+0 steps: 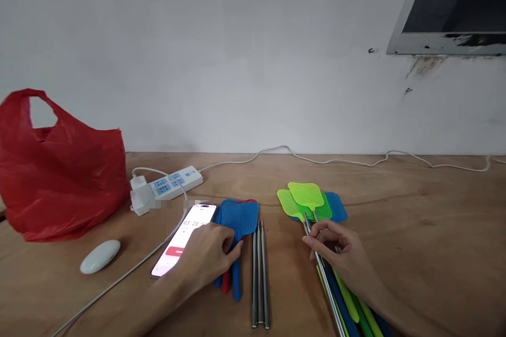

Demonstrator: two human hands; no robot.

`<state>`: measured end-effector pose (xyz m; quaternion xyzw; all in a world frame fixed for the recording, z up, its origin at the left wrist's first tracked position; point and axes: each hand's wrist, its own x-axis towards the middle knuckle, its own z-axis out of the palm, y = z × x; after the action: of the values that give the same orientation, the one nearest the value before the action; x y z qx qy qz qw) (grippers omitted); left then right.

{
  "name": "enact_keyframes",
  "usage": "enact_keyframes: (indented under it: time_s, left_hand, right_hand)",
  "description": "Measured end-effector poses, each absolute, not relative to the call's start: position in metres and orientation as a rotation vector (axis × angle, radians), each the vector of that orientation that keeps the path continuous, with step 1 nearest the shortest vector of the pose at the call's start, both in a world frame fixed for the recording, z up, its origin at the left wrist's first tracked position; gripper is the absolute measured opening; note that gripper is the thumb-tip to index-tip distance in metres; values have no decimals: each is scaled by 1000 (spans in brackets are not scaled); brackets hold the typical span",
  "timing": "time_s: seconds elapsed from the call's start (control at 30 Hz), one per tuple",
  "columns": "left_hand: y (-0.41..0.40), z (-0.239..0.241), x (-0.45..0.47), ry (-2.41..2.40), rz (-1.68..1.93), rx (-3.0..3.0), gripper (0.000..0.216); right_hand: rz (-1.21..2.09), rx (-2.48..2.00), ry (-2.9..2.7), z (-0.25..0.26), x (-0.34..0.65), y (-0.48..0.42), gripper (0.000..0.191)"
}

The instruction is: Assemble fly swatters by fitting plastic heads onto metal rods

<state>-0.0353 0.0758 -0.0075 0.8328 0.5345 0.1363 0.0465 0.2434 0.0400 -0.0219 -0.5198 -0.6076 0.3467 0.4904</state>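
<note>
My left hand (211,250) is closed at the neck of a blue fly swatter (241,217), thumb along one side. Other short swatter pieces lie under it, one with a red handle (225,281); my fingers partly hide them. My right hand (336,245) pinches the metal shaft of a yellow-green fly swatter (306,195) near its head. Beneath and around that one are another yellow-green head (289,202), a green head (324,209) and a blue head (336,206). Several coloured handles (348,300) run under my right wrist. Metal tubes (260,279) lie side by side between my hands.
A lit phone (190,231) lies beside my left forearm. Further left are a white power strip (176,184) with a plugged-in charger, a white mouse-like object (100,256) and a red plastic bag (67,179). A white cable (332,161) runs along the wall.
</note>
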Motion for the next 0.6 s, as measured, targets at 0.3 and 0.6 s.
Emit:
enact_keyframes:
  time_s: [0.3,0.6]
  left_hand:
    - [72,-6,-34,1280,553,2719,32]
    - [69,-6,-32,997,621,2857,23]
  right_hand:
    - [545,-1168,-2008,-27,242,33,11]
    - [278,-1218,-2076,-25,247,38,16]
